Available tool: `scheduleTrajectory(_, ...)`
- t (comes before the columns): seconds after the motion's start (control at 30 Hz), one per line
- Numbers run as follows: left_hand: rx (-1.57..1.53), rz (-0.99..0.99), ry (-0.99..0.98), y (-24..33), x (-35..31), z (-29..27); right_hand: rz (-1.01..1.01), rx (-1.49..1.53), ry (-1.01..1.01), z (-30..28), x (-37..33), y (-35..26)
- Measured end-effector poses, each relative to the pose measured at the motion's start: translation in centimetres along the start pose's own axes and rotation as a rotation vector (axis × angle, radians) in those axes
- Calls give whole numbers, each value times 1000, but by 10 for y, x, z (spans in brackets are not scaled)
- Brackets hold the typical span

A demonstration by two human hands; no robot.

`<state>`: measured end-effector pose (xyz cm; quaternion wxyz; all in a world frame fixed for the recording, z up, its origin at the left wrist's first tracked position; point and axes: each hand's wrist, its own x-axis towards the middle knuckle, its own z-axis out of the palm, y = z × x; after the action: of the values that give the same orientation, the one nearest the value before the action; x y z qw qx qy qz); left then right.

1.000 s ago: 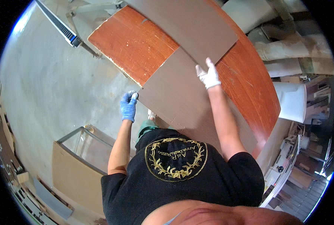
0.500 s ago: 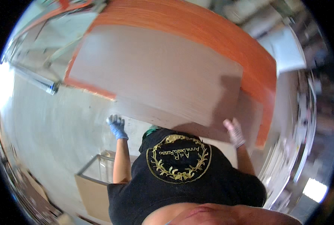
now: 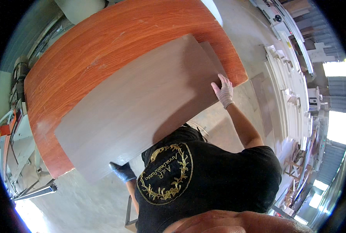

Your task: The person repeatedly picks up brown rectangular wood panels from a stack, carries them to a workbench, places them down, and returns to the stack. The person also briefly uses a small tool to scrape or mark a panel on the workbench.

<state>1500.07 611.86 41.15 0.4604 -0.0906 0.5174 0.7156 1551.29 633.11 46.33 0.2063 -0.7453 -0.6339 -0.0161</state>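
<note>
A large grey-brown panel (image 3: 134, 103) lies flat on a wide orange wood-grain board (image 3: 114, 42). Beneath its right end shows a narrow strip of a second grey-brown panel (image 3: 212, 54), set slightly off from the upper one. My right hand (image 3: 224, 93), in a pale glove, rests at the right near corner of the panels, thumb apart and fingers stretched along the edge. My left hand (image 3: 123, 172), in a blue glove, is at the near edge of the upper panel toward its left end. One of its digits points left; the others are partly in shadow.
White strips or boards (image 3: 280, 89) are stacked to the right. Metal framing (image 3: 35, 190) stands at lower left, with machinery (image 3: 20, 75) beyond the board's left end. A frame-like stand (image 3: 131, 217) is beside my left forearm.
My view has turned, so the panels now slant up to the right. The upper panel covers more of the lower one. My right hand has moved onto the corner; my left is closer to the edge.
</note>
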Motion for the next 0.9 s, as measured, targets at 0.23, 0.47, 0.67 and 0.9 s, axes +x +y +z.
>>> scheduleTrajectory(0.23,134,-129,46,-15,-37,26,-11,58,-81,-12,14,8)
scheduleTrajectory(0.47,109,-161,135,-21,-45,-7,-39,-268,-729,-77,85,-7)
scheduleTrajectory(0.67,148,-42,131,-18,-45,-12,-331,33,-188,11,150,-61)
scheduleTrajectory(0.9,125,-30,57,-15,-47,-9,-190,4,-124,77,216,-73)
